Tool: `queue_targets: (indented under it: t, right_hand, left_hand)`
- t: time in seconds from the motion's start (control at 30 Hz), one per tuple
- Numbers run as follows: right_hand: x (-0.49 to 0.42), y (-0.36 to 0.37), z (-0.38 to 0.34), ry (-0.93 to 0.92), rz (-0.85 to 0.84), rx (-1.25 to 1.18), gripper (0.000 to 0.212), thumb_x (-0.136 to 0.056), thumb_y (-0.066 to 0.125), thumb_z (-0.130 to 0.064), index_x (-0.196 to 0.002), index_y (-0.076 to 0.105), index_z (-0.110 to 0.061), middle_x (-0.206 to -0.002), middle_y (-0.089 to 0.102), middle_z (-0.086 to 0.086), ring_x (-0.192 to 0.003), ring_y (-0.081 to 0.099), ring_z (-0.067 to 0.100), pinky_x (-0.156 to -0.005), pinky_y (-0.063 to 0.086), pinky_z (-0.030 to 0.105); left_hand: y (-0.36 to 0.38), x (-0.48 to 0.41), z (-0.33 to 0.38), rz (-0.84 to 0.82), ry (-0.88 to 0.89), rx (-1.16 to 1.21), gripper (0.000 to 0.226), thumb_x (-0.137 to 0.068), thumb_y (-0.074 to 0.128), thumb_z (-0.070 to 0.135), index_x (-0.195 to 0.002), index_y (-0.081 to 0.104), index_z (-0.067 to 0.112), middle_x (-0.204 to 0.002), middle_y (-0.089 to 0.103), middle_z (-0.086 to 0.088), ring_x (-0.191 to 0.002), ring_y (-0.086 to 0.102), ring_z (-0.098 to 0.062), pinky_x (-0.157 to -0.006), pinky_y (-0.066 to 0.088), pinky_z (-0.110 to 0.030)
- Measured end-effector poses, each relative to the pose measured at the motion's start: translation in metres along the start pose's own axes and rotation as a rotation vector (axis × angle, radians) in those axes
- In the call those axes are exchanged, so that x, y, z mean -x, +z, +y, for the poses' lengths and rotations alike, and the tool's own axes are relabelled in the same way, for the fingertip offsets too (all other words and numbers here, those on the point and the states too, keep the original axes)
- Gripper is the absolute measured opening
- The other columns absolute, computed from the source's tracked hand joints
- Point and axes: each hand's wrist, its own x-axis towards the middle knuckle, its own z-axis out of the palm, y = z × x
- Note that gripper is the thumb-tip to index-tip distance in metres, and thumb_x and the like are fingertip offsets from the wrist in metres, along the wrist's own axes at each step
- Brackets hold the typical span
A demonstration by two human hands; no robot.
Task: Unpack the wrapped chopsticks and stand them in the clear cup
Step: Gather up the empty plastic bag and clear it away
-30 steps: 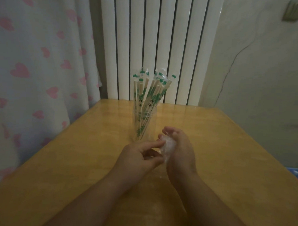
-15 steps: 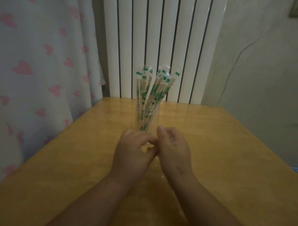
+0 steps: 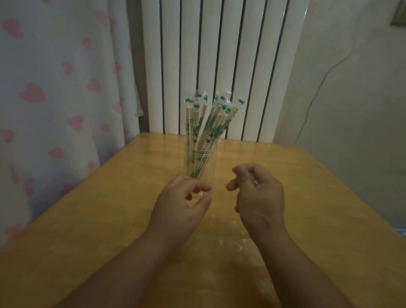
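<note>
Wrapped chopsticks are seen in the head view standing bunched in the clear cup, their green-printed sleeves fanned out above its rim. The cup is set on the yellow bench, toward its far edge, in front of a white radiator — a curtain with pink hearts hangs to the left. Both hands are held near the cup, apart from each other. The left hand is placed just before the cup's base, fingers loosely curled, thumb and forefinger parted, nothing gripped. The right hand is turned palm inward with fingers curled — a faint glint is caught there, and whether anything is held cannot be told.
</note>
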Motion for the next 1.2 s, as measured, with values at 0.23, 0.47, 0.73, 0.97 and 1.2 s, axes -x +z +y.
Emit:
queue_targets:
  t: [0.23, 0.47, 0.73, 0.97, 1.2]
  right_hand:
    - [-0.001, -0.003, 0.005, -0.043, -0.069, -0.018, 0.06, -0.089, 0.059, -0.049, -0.048, 0.042, -0.01, -0.046, 0.03, 0.001, -0.043, 0.028, 0.011, -0.047, 0.033, 0.028]
    - [-0.004, -0.008, 0.021, -0.025, -0.136, -0.05, 0.027, -0.08, 0.049, -0.023, -0.056, 0.042, -0.015, -0.06, 0.039, -0.001, -0.052, 0.036, 0.006, -0.051, 0.033, 0.021]
    - [-0.002, -0.003, 0.018, 0.091, -0.129, 0.118, 0.028, -0.088, 0.045, 0.002, -0.078, 0.066, -0.013, -0.117, 0.057, -0.004, -0.099, 0.052, 0.001, -0.08, 0.046, 0.02]
    - [-0.008, -0.011, -0.008, -0.01, -0.132, 0.2, 0.023, -0.09, 0.048, -0.008, -0.079, 0.068, -0.012, -0.069, 0.063, -0.003, -0.054, 0.055, 0.001, -0.045, 0.041, 0.014]
    - [-0.002, -0.042, -0.026, -0.115, -0.015, 0.281, 0.023, -0.074, 0.043, -0.015, -0.051, 0.05, -0.014, -0.047, 0.045, -0.003, -0.047, 0.041, 0.013, -0.045, 0.031, 0.025]
  left_hand:
    - [0.0, 0.0, -0.001, -0.035, -0.022, 0.026, 0.015, -0.084, 0.072, 0.025, -0.096, 0.069, 0.034, -0.089, 0.058, 0.014, -0.078, 0.055, -0.005, -0.068, 0.048, -0.023]
    - [-0.002, 0.0, -0.001, 0.011, -0.061, 0.058, 0.01, -0.083, 0.072, 0.026, -0.091, 0.07, 0.032, -0.086, 0.061, 0.012, -0.076, 0.057, -0.007, -0.065, 0.046, -0.018]
    - [-0.009, 0.0, -0.003, 0.035, -0.118, 0.092, 0.011, -0.082, 0.074, 0.022, -0.091, 0.071, 0.029, -0.09, 0.063, 0.004, -0.073, 0.056, -0.009, -0.066, 0.044, -0.021]
    - [-0.01, -0.006, 0.01, -0.068, -0.123, 0.096, 0.011, -0.085, 0.07, 0.028, -0.096, 0.069, 0.03, -0.088, 0.065, 0.007, -0.08, 0.06, -0.013, -0.069, 0.051, -0.028]
    - [-0.009, -0.012, 0.038, -0.097, -0.124, 0.143, 0.012, -0.087, 0.068, 0.022, -0.098, 0.07, 0.028, -0.087, 0.067, 0.005, -0.081, 0.062, -0.015, -0.074, 0.055, -0.036]
